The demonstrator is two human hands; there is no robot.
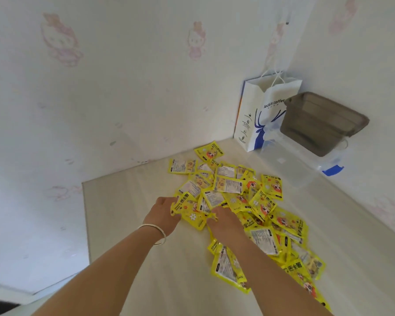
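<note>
Gathering step at table (128, 224): your left hand (163, 213) and right hand (224, 222) each clamp opposite edges of yellow packet (189, 214), near-left fringe of packet pile (249, 201) (clear box (285, 161) waits beyond). Next move, likely: lift clear without dragging neighbours.

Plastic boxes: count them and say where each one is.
2. A grey box sits in the far right corner by the paper bag; the clear box with a blue latch lies under it on the table. More could be hidden behind them.
</note>
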